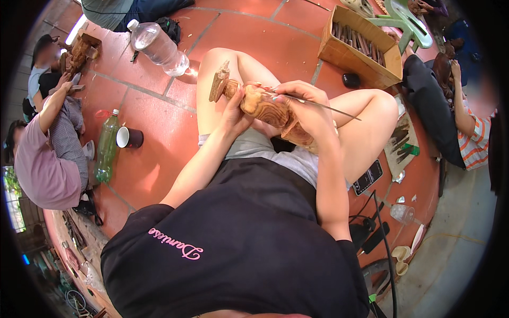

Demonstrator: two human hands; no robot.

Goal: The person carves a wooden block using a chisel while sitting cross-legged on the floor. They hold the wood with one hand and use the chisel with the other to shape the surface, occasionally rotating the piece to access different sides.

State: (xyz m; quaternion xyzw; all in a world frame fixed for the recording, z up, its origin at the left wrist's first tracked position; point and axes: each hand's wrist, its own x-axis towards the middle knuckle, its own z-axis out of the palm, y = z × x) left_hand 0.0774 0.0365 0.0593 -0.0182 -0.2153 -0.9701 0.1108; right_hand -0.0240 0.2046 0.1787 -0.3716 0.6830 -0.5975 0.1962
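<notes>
A carved wooden figure (268,108) with bold, swirling grain lies across my lap between my bent legs. My left hand (232,115) is closed around its left part, near a rough, paler end that juts out past the fingers. My right hand (308,106) grips a thin, dark metal tool (344,113) that looks like a slim file. Its long end points out to the right over my thigh. The other end meets the wood near my fingertips, where the exact contact is hidden. Part of the carving's lower right side is covered by my right hand and wrist.
A large transparent water bottle (159,46), a green bottle (108,146) and a dark cup (131,138) stand or lie at the left. A cardboard box (352,66) of slim tools sits far right. A phone (368,177) and cables lie near right. People work on both sides.
</notes>
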